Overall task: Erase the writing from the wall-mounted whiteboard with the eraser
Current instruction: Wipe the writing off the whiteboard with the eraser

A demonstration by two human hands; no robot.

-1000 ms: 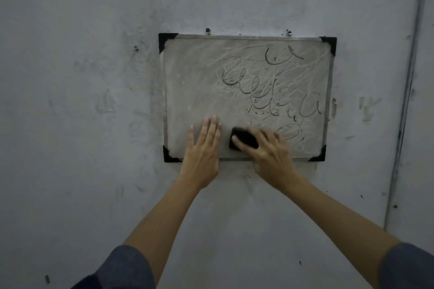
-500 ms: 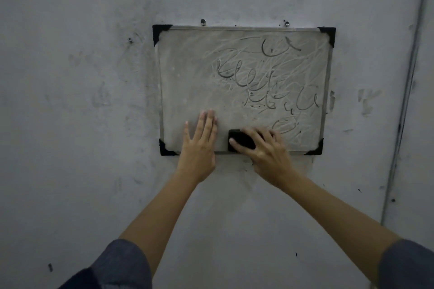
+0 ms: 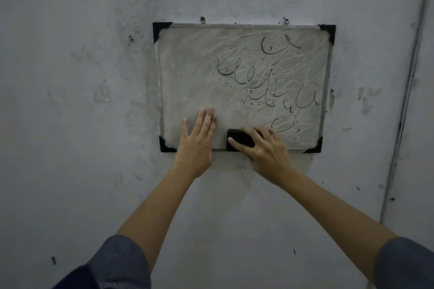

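A smudged whiteboard [image 3: 187, 73] with black corner caps hangs on the grey wall. Dark handwriting [image 3: 256, 77] covers its middle and right part, over pale wipe streaks. My right hand [image 3: 263, 150] presses a black eraser [image 3: 238, 139] against the board's bottom edge, near the middle. My left hand [image 3: 197, 141] lies flat on the board's lower left part, fingers together and thumb spread, holding nothing. The right fingers hide part of the eraser.
The grey wall [image 3: 82, 124] around the board is stained with dark smears. Two small screws [image 3: 202, 19] hold the board's top edge. A vertical seam or conduit [image 3: 406, 112] runs down the wall at the right.
The eraser and my right hand have slid slightly down to the board's bottom edge. The view has shifted a little, so the board sits higher in the frame. My left hand stays flat.
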